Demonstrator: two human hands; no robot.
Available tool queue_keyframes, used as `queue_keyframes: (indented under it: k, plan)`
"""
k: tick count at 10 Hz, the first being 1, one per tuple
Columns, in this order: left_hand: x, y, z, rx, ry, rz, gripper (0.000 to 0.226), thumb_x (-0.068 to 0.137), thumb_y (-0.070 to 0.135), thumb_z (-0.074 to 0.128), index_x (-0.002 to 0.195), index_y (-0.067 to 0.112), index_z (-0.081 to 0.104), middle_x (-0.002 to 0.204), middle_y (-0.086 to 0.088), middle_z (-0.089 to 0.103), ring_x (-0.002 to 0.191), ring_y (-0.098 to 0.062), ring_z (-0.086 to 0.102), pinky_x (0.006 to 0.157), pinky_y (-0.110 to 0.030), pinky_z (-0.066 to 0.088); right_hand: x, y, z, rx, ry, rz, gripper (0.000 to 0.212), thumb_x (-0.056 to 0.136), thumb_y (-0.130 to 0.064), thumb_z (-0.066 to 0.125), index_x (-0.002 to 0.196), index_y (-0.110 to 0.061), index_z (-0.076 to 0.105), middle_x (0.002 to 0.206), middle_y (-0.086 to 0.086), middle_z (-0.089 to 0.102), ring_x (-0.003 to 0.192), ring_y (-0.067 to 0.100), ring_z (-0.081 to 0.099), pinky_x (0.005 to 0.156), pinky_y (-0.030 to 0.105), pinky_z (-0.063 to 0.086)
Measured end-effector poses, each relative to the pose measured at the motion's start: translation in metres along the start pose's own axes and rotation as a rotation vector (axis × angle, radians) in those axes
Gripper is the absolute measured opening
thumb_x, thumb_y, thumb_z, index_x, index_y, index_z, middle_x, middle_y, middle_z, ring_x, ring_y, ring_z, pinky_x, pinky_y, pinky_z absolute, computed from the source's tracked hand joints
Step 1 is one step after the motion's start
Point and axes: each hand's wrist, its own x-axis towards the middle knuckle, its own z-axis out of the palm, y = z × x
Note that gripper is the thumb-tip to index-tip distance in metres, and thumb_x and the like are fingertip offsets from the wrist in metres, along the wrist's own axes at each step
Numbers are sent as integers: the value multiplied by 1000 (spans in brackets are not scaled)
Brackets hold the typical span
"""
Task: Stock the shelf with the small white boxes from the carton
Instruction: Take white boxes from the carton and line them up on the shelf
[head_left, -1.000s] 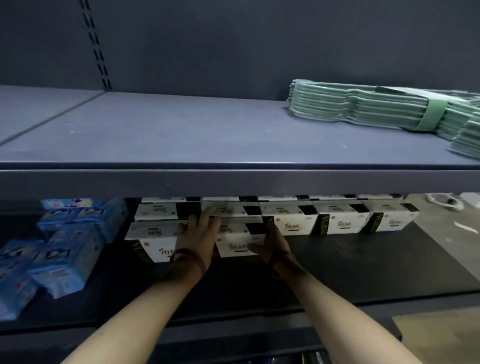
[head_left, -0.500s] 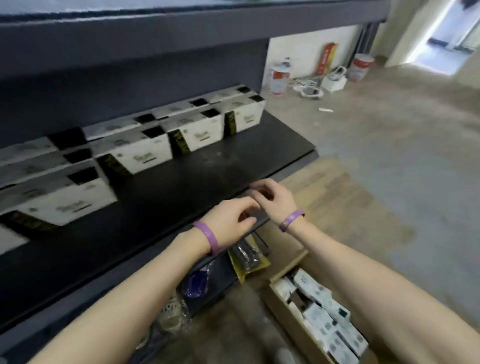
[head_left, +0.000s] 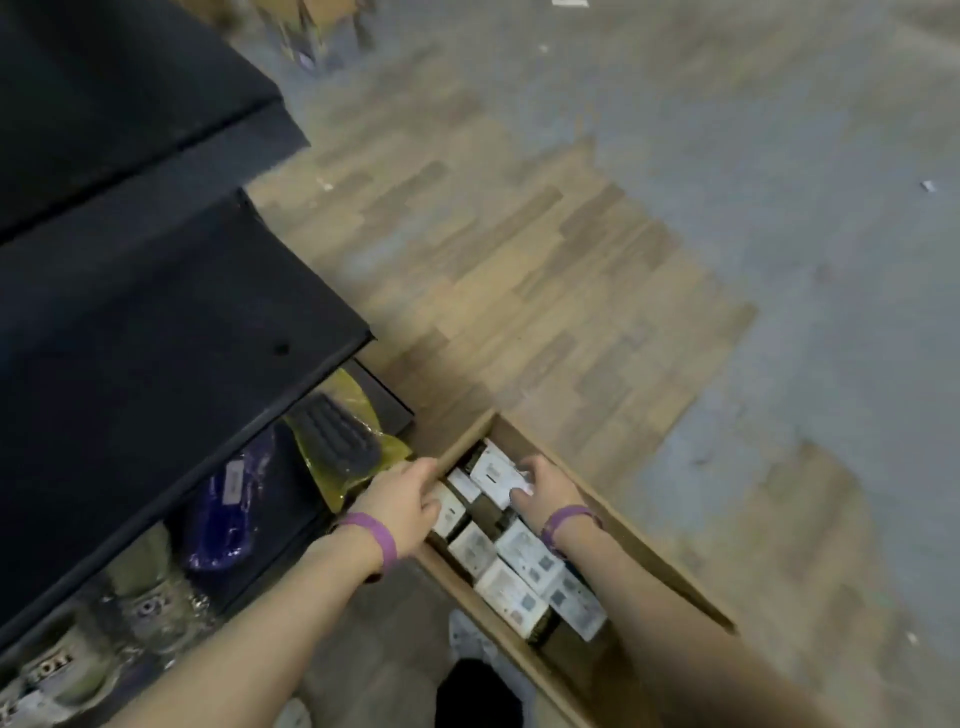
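An open brown carton (head_left: 649, 551) lies on the floor at the lower middle, with several small white boxes (head_left: 524, 561) packed inside. My right hand (head_left: 545, 486) is in the carton's far end and grips one tilted white box (head_left: 493, 473) that sits higher than the others. Over the carton's left rim, my left hand (head_left: 405, 499) has its fingers bent against another white box (head_left: 451, 512); blur hides whether it holds it. The dark shelf (head_left: 156, 338) is on the left, and none of its stocked boxes are in view.
Below the dark shelf, a lower shelf holds a purple packet (head_left: 228, 499) and a yellow packet (head_left: 353, 441) with a dark item, close to the carton's left side. Wood-pattern and grey floor (head_left: 675, 260) spreads to the right. Something dark (head_left: 478, 691) lies at the bottom edge.
My view swung from the shelf down to the floor. Both hands left the white boxes on the shelf, passed its front edge and dropped into the carton.
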Motion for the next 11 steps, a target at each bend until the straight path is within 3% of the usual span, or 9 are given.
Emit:
queue_keyframes:
  k: [2,3,4,5,6,7,8,9,11]
  plan:
    - [105,-49,121,-111,-143,-171,51,92,25,51,139,27,35,136,-6,50,118,-21,53,98,-30,44,137,105,81,172,-166,310,43,96,-23,49,136,-12,36,126,13,56,105,29,59,88,37,50]
    - [161,-72,185,-153,-183,-210,52,92,23,52,140,26,33,138,-5,50,123,-21,50,99,-29,42,217,146,133,311,-243,419,55,97,-20,49,144,-9,23,132,16,49,85,24,57,65,24,53]
    - [217,-93,241,-139,-167,-183,55,91,20,53,142,25,32,136,-6,52,120,-23,52,99,-31,41,285,177,185,538,-180,504,70,92,-22,59,147,-8,18,148,16,32,124,33,46,100,29,44]
    - [255,-114,282,-112,-188,-168,55,92,22,50,143,27,30,137,-8,48,122,-24,50,99,-33,42,334,198,224,754,-178,590,74,91,-41,55,148,-12,18,148,7,32,135,33,34,110,43,32]
    - [270,-131,304,-102,-225,-197,53,92,23,49,142,25,31,138,-8,47,123,-24,49,100,-30,40,359,215,255,953,-105,678,81,88,-43,52,151,-13,10,151,8,29,138,31,30,97,33,45]
    - [269,-138,314,-126,-264,-236,51,92,21,49,141,22,34,135,-7,51,120,-23,51,98,-26,39,369,231,269,995,-24,754,61,95,-9,49,144,7,18,141,23,42,133,35,42,85,27,52]
    - [258,-134,308,-169,-279,-269,49,92,20,50,139,21,37,134,-7,52,121,-21,51,99,-25,37,351,221,258,1145,-3,724,97,79,-27,74,148,-29,6,128,6,44,125,34,50,102,48,45]
    - [239,-115,280,-216,-268,-304,47,93,19,49,139,20,38,135,-6,51,121,-22,52,98,-28,40,309,207,218,1114,-63,691,102,73,-24,79,147,-37,10,140,-4,32,127,30,46,92,47,52]
    - [176,-48,162,-264,-152,-290,50,92,21,51,140,20,37,139,-7,48,123,-25,50,103,-35,40,190,183,92,994,-316,537,96,68,-10,83,139,-42,28,130,8,53,108,31,58,75,41,57]
